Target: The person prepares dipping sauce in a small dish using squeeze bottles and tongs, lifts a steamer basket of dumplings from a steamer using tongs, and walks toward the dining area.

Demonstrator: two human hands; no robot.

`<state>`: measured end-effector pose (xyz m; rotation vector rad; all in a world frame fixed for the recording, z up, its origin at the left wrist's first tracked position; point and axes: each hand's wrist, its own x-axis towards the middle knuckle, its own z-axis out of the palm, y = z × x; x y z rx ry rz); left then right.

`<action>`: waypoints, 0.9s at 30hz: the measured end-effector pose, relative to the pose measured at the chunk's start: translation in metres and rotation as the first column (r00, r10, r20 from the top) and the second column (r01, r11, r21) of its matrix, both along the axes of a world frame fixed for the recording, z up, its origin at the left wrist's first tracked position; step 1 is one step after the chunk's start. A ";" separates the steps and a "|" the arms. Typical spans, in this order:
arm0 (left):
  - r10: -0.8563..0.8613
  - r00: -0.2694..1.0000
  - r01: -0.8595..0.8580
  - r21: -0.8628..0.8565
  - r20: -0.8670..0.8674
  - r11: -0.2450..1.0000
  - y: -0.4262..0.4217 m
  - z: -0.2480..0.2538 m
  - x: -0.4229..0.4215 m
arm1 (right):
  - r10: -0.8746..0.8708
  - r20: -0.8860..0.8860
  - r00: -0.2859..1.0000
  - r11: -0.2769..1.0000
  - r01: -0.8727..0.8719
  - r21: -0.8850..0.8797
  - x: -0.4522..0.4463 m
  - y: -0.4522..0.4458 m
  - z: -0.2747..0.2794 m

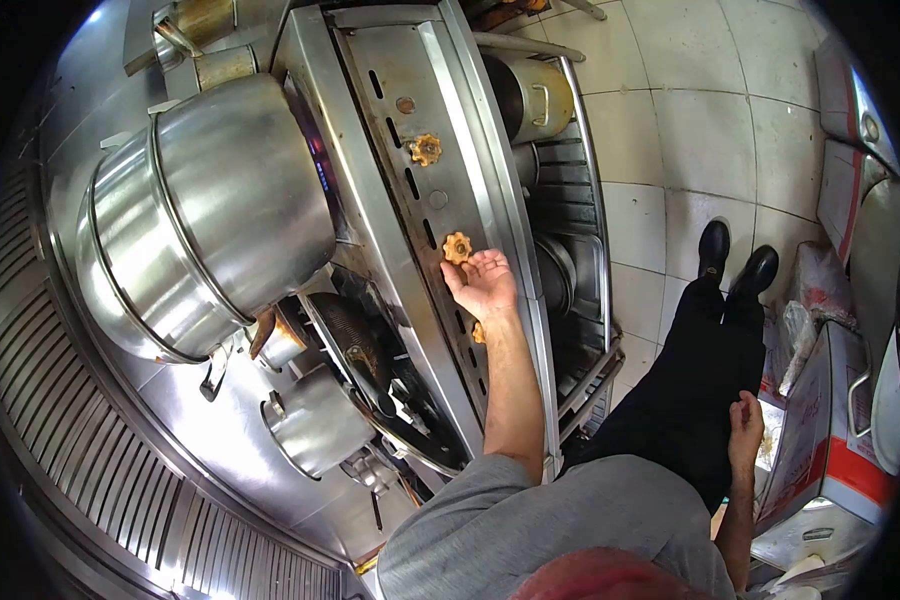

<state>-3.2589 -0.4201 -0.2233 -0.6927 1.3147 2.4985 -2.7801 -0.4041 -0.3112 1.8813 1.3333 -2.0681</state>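
My left hand (485, 290) reaches to the front panel of a steel stove (375, 240), palm turned up. Its thumb and fingers are closed around the lower edge of a worn yellow-brown control knob (457, 247). A similar knob (425, 150) sits farther up the panel, and part of another knob (478, 332) shows beside my wrist. My right hand (746, 428) hangs beside my thigh, with loosely curled fingers and nothing visible in them. It is nearest to a red and white box (820, 430).
A large steel pot (240, 200) stands over the burner with a bluish flame. Below it are a dark pan (345, 345) and a smaller pot (320, 420). A rack (600, 200) under the stove holds more cookware. Boxes and bags line the tiled floor (710, 130) at right.
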 end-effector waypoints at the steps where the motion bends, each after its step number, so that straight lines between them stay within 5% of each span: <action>1: -0.071 0.994 0.071 0.005 -0.079 0.997 -0.010 -0.006 -0.003 | -0.004 -0.005 1.000 1.000 0.004 -0.012 0.000 0.001 0.000; 5: -0.086 0.993 0.078 0.099 0.076 0.992 0.012 0.000 0.009 | -0.032 -0.001 0.999 0.999 0.032 0.022 -0.001 -0.001 0.001; 16: -0.091 0.994 0.080 0.187 0.053 0.979 0.007 0.000 -0.006 | -0.032 -0.008 0.999 0.999 0.031 -0.023 0.000 -0.001 -0.005; 27: 0.128 0.991 -0.134 0.170 0.044 0.976 0.009 -0.002 -0.003 | -0.002 0.008 1.000 1.000 0.002 0.000 -0.007 0.009 -0.001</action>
